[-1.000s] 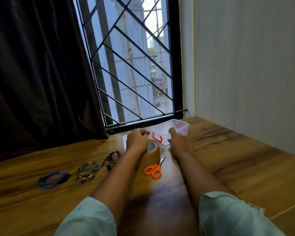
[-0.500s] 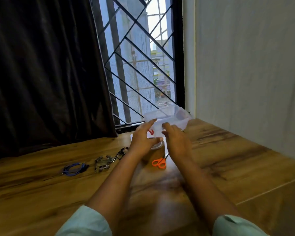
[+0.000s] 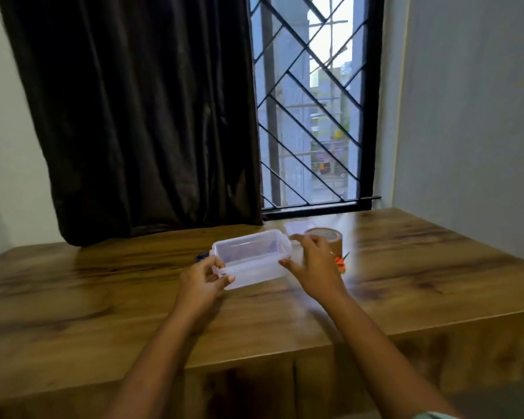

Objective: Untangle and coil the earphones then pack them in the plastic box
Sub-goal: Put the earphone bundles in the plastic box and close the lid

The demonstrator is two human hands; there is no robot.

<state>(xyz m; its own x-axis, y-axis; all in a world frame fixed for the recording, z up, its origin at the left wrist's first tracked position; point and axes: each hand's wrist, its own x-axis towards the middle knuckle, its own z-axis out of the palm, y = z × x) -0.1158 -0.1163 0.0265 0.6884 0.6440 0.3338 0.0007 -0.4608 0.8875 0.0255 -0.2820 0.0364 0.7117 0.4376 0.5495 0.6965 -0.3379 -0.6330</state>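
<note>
Fingers and thumb of the left hand (image 3: pixel 202 279) are closed as a grip on the left end of the clear rectangular plastic box (image 3: pixel 251 259), the thumb laid along its near wall and the fingers curled behind the end flange. At the other end the right hand (image 3: pixel 312 267) is spread open, its thumb tip touching the box's near right corner and its fingers fanned just beside the right end; nothing is clamped by it. The box is lidless, its opening turned upward and slightly toward the camera, and its long axis runs left to right, roughly parallel to the near edge of the worktop. Whether its base rests on the brown wood-grain worktop (image 3: pixel 421 267) or is held just above it cannot be told. No writing or label can be read on the box.

Behind the right hand stands a brown roll of packing tape (image 3: pixel 327 240), and behind that a flat clear plastic lid (image 3: pixel 298 228) lies near the window. An orange handle of a pair of scissors (image 3: pixel 341 263) shows just right of the right hand. A small dark blue bundle (image 3: pixel 201 257), too hidden to identify, is seen behind the left hand. A dark brown curtain (image 3: pixel 139 116) hangs beside a black diagonal window grille (image 3: pixel 309 116).
</note>
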